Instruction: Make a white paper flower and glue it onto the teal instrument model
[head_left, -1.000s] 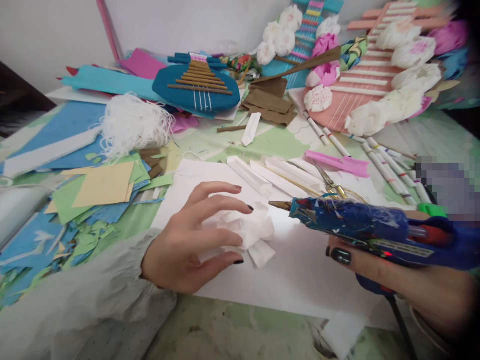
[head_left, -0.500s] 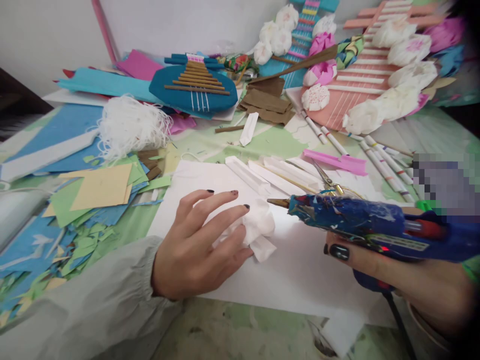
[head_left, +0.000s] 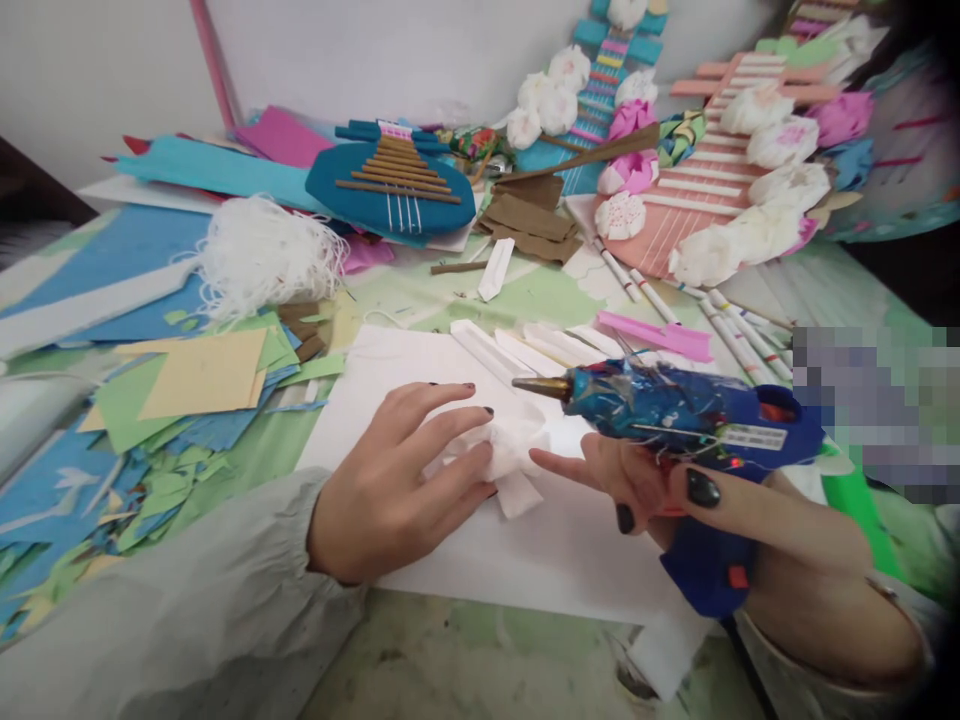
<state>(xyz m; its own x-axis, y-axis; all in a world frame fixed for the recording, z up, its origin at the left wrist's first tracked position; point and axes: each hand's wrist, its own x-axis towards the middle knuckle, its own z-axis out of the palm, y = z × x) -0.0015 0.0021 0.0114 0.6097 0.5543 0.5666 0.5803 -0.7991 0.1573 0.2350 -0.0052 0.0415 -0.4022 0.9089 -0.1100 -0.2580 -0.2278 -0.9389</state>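
Observation:
My right hand (head_left: 690,510) grips a blue hot glue gun (head_left: 660,410) by its handle; a small red light glows on its side. The metal nozzle points left, above the white paper sheet (head_left: 585,570). One finger of this hand stretches toward a crumpled white paper flower (head_left: 517,450). My left hand (head_left: 412,480) curves over the flower's left side, its fingertips and thumb holding it on the sheet. The palm hides part of the flower.
Folded white paper strips (head_left: 487,350) and a pink strip (head_left: 660,335) lie behind the sheet. At left are paper scraps (head_left: 165,500) and white string (head_left: 270,255). Decorated instrument shapes stand at the back, including a dark blue one (head_left: 390,190). Markers (head_left: 742,340) lie at right.
The glue gun has moved left and tilted, its nozzle now nearer the paper flower. One right finger has extended toward the flower. My left hand stays on it.

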